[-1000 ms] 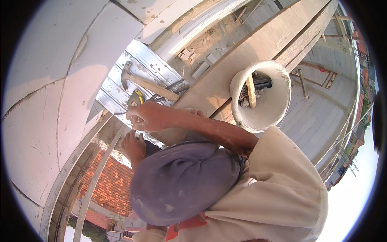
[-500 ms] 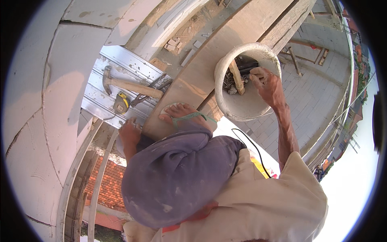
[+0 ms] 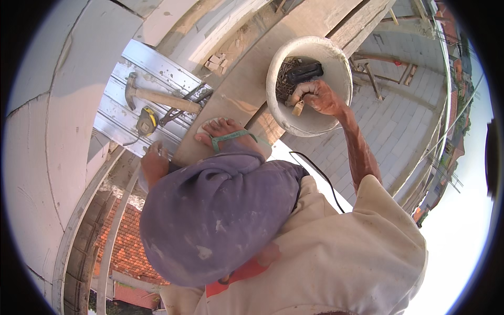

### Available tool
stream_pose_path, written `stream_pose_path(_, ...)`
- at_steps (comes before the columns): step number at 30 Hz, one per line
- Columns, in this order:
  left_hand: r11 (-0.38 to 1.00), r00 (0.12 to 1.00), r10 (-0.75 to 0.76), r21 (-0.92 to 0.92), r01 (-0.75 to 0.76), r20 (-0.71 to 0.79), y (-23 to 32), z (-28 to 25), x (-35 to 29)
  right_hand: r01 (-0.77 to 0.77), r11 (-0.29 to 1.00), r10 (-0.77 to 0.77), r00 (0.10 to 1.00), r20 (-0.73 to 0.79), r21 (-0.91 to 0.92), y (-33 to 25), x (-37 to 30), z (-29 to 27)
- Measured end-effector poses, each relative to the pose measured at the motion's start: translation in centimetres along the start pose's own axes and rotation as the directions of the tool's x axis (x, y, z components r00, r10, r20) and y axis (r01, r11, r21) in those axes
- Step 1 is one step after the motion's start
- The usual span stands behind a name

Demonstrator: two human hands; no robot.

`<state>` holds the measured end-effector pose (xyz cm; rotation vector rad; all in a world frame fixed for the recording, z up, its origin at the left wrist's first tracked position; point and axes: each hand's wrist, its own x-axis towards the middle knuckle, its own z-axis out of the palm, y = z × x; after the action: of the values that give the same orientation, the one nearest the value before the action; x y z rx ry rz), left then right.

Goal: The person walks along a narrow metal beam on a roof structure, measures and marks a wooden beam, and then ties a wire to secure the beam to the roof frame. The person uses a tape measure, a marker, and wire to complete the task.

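The person's right hand (image 3: 324, 98) is inside the bucket (image 3: 271, 84), its fingers curled and closed around one wooden piece (image 3: 297, 108), whose pale end shows just below the fingertips. The wooden piece is thus within the bucket's mouth, directly at this hand. The left hand (image 3: 155, 161) is well apart from the right, with its fingers loosely bent near the edge of the silver metal panel (image 3: 116, 86); whether it holds anything cannot be told, as its palm side is hidden.

There is one bucket, pale and crusted, around the right hand. Just beyond that hand's fingers lies one black object (image 3: 306, 72), and to the left of it a heap of thin nail-like pieces (image 3: 284, 79), too many and too small to count.

Beyond the left hand, three tools lie on the metal panel: one yellow and dark tape measure (image 3: 147, 121), nearest to the hand; one hammer (image 3: 163, 97), farther off, with a wooden handle; and one dark pair of pincers (image 3: 181, 108), close beside the handle's end. Two wooden planks are seen, the wider one (image 3: 236, 79) running between the two hands and the narrower one (image 3: 362, 31) beyond the bucket. One foot (image 3: 242, 142) in a green-strapped sandal rests between the hands, on the wider plank.
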<state>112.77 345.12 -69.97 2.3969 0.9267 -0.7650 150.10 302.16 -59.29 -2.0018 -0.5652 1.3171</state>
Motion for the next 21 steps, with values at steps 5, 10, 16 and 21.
stream_pose_path(5,1.000,1.000,-0.019,-0.024,0.020,0.017,0.0,-0.3,-0.9,0.020,0.825,-0.248,0.910,-0.331,-0.564,-0.6,-0.2,0.4)
stream_pose_path(10,0.998,0.990,0.052,-0.035,-0.057,-0.134,0.1,0.3,-0.9,-0.114,0.391,-0.393,0.877,-0.278,-0.913,0.3,2.1,0.7)
stream_pose_path(16,1.000,1.000,-0.005,-0.023,0.005,-0.001,-0.3,0.0,-0.1,-0.178,0.429,-0.135,0.956,-0.258,-0.885,0.4,-1.2,0.4)
stream_pose_path(21,0.999,1.000,-0.005,0.045,0.005,0.008,0.9,0.0,0.0,-0.023,0.438,-0.121,0.989,-0.084,-0.899,-1.8,-3.6,-0.2)
